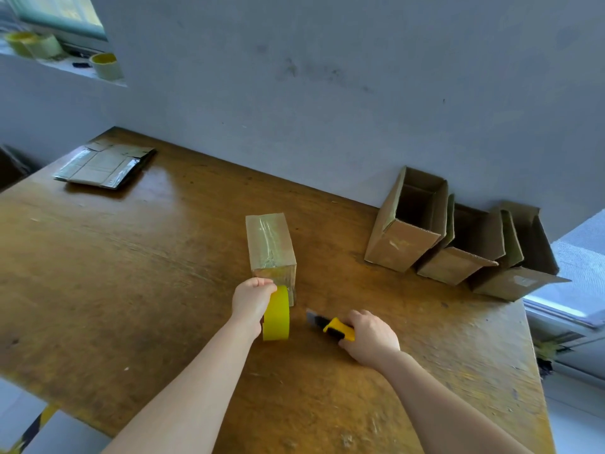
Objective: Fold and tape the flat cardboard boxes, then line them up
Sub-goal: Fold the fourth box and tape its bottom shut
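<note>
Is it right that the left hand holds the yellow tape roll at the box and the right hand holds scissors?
Not quite. In the head view the right hand holds a yellow knife, not scissors. The left hand does hold the tape roll at the box.

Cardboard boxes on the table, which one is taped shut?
The box in the middle, just beyond the left hand holding the yellow tape roll. The three boxes by the wall are open.

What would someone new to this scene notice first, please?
At mid-table, the left hand holds a yellow tape roll against a taped cardboard box, while the right hand grips a yellow utility knife. Three open boxes line the wall on the right.
</note>
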The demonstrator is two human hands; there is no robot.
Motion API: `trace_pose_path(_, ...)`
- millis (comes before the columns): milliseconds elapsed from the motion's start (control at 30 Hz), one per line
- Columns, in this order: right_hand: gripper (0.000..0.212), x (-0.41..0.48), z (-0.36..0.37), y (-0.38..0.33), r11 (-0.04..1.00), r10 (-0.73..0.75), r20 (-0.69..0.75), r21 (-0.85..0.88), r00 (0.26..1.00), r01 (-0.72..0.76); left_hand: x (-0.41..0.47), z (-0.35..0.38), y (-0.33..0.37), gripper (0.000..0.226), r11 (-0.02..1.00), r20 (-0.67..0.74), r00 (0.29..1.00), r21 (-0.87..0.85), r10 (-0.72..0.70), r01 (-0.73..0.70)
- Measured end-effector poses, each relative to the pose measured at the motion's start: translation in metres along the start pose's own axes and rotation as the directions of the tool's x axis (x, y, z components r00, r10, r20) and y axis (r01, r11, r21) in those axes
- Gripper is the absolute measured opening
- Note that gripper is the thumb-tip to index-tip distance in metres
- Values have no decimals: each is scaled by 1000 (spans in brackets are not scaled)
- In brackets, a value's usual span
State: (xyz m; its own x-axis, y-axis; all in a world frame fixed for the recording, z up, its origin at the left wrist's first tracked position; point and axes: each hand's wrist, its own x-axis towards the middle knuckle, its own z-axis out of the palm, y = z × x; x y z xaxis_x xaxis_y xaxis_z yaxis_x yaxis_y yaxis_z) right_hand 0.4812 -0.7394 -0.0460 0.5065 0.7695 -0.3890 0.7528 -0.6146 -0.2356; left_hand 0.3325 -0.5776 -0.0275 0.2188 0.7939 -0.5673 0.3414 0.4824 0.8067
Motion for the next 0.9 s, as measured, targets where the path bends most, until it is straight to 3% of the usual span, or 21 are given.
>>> trace_pose_path(67, 33, -1, -7, -5, 991, 27, -101, 133, 995, -13, 0, -2, -1, 12, 1000, -3, 1000, 12, 15, -15)
trace_pose_path(200, 13, -2, -17, -27, 964, -65, -259, 234, 964, 128, 1, -4, -3, 13, 1000, 6, 1000, -3, 6, -6)
trace_pose_path(300, 38, 4, -26, -53, 974, -188, -309, 67, 932, 219, -1, -4, -2, 12, 1000, -7, 1000, -22, -9, 8)
trace_pose_path(500, 54, 20, -51, -90, 960, -225, -170, -207, 959, 188, 0, -8, -5, 8, 995, -3, 997, -64, -79, 79)
trace_pose_path(767, 54, 28, -65, -105, 924, -218, -74, -335, 973, 182, 4, -11, -6, 25, 988, 48, 990, -82, -130, 134)
trace_pose_path(900, 56, 31, -67, -112, 894, -210, -59, -415, 976, 167, 4, -11, -4, 22, 988, 70, 989, -78, -130, 135)
